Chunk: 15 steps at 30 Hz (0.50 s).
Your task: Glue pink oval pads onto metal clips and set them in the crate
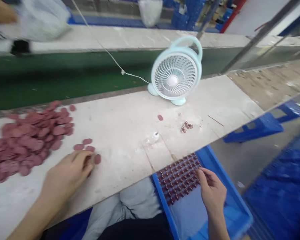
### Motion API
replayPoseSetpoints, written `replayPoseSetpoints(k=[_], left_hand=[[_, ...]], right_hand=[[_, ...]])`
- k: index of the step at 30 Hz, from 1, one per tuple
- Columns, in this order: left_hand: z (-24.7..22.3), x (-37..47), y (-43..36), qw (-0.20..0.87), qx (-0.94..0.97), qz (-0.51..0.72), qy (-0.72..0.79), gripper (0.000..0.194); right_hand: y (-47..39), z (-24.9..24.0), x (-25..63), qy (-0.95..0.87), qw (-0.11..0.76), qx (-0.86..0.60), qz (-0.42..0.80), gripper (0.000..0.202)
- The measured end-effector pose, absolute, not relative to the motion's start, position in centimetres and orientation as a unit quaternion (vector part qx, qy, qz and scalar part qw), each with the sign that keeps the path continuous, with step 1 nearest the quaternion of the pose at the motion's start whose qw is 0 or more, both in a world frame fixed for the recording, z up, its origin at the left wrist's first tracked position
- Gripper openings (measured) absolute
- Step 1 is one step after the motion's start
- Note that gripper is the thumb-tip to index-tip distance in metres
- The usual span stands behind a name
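Observation:
My left hand [67,175] is over the white tabletop, with its fingers curled together beside a few loose reddish-brown oval discs [87,141]. One more disc [97,159] lies right at its fingertips; whether anything is inside the fingers is hidden. A large heap of the same discs [27,140] spreads to the left of that hand. Lower right, my right hand [213,190] has thumb and finger pinched at the end of the rows of small dark red pieces [178,178]. Those rows sit in a blue tray [236,203]. What the pinch holds is too small to make out.
A pale blue fan [176,71] stands at the table's back, its white cord [110,55] running up left. Small reddish bits [186,126], a single disc [160,117] and a thin stick [215,120] lie nearby. Blue stools [257,128] stand at the right.

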<state>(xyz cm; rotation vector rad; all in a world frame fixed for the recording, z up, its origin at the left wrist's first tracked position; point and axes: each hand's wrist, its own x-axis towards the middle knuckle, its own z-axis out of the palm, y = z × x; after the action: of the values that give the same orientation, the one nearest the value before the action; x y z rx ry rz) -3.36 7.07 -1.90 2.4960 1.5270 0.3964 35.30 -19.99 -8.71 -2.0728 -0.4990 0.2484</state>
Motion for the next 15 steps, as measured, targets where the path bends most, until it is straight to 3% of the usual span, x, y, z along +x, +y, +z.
replayPoseSetpoints(k=[3, 5, 7, 9, 11, 13, 15], left_hand=[[-0.6, -3.7, 7.5, 0.119, 0.852, 0.130, 0.493, 0.017], [-0.1, -4.7, 7.5, 0.233, 0.797, 0.202, 0.520, 0.019], [0.2, -5.7, 6.9, 0.406, 0.675, 0.320, 0.527, 0.022], [0.2, -6.1, 5.7, 0.597, 0.484, 0.438, 0.467, 0.027], [0.0, -5.7, 4.2, 0.722, 0.301, 0.493, 0.382, 0.031], [-0.4, -4.8, 2.9, 0.765, 0.217, 0.491, 0.355, 0.031], [-1.0, -3.9, 1.8, 0.781, 0.184, 0.477, 0.359, 0.032]], right_hand=[[-16.8, -6.1, 32.1, -0.209, 0.557, -0.793, 0.129, 0.033], [-14.2, -4.8, 30.1, -0.182, 0.636, -0.719, 0.213, 0.030], [-11.4, -3.7, 28.3, -0.126, 0.697, -0.594, 0.383, 0.029], [-8.4, -2.9, 26.9, -0.028, 0.701, -0.420, 0.576, 0.034], [-5.5, -2.4, 25.9, 0.096, 0.671, -0.239, 0.695, 0.049], [-3.0, -2.4, 25.5, 0.202, 0.656, -0.104, 0.719, 0.062], [-1.1, -2.7, 25.3, 0.266, 0.659, -0.043, 0.702, 0.059]])
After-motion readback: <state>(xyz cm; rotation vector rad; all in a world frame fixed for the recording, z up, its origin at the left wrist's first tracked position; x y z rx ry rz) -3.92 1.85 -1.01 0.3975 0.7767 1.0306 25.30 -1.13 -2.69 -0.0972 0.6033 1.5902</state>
